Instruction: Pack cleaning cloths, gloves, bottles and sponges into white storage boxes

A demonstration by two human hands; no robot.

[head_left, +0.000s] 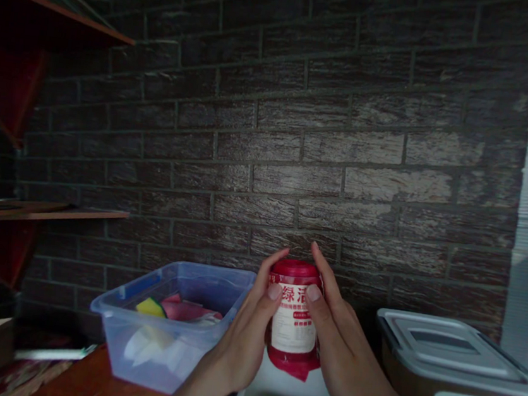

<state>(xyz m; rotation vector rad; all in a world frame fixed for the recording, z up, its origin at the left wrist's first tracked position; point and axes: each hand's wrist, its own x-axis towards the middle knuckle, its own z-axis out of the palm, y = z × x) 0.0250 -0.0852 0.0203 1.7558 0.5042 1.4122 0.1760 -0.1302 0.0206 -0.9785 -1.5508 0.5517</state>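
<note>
A red canister (pixel 292 319) with a red lid and a white label bearing red characters is held upright in front of me, between both hands. My left hand (pixel 245 336) grips its left side, thumb pressed on the label. My right hand (pixel 333 339) wraps its right side, thumb also on the label, forefinger reaching up past the lid. A scrap of red wrapping hangs from the canister's base.
A clear blue plastic tub (pixel 110 314) with sponges and cloths stands at the left on a wooden surface. Two grey-lidded bins (pixel 446 352) sit at the right. A white container (pixel 280 394) lies below the canister. Wooden shelves (pixel 38 213) jut out at left; a dark brick wall is behind.
</note>
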